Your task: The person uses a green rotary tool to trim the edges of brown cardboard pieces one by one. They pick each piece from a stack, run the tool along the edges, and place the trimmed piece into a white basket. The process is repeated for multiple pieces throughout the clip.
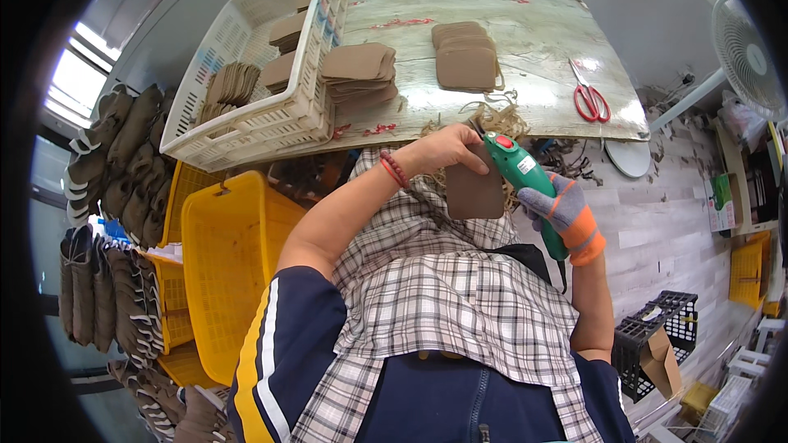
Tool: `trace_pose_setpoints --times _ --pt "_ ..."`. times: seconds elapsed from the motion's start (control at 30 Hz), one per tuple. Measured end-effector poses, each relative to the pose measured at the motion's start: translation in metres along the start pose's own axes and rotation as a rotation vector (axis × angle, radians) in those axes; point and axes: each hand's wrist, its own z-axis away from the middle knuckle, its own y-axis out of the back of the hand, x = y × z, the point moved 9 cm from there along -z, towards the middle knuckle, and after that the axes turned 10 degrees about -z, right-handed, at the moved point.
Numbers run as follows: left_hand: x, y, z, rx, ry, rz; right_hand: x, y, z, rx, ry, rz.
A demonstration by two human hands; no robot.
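Note:
My bare left hand (pixel 450 150) is closed on a flat brown panel with rounded corners (pixel 476 195), held over my lap in front of the table edge. In my right hand (pixel 568 215), wearing a grey and orange glove, is a green handheld electric cutter (pixel 524 166) with a red button. Its head sits at the panel's upper edge, close to my left fingers; the exact contact is hidden. Thin tan trimmings (pixel 501 121) lie along the table's front edge just beyond. Farther back rests a stack of brown panels (pixel 465 66).
On the table (pixel 402 33) are another panel stack (pixel 361 66), red-handled scissors (pixel 591 103) and a white crate (pixel 246 125) holding more panels. A yellow basket (pixel 222 279) stands to my left, beside bundled brown pieces (pixel 123 287). On the right are a fan (pixel 743 45) and a black crate (pixel 636 353).

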Motion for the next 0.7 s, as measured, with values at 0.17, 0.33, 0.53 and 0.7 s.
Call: trace_pose_setpoints --times 0.17,0.33,0.53,0.7 --pt "0.057 0.129 0.072 0.598 -0.301 0.228 0.01 0.025 0.007 0.096 -0.013 -0.093" --pt "0.042 0.272 0.139 1.346 -0.159 -0.377 0.014 0.038 0.009 0.127 -0.025 -0.082" --pt "0.09 0.155 0.046 1.315 -0.275 -1.738 0.039 0.049 0.0 0.163 -0.041 -0.064" --pt "0.032 0.15 -0.051 1.01 -0.084 -1.619 0.041 0.046 -0.001 0.169 -0.053 -0.04"
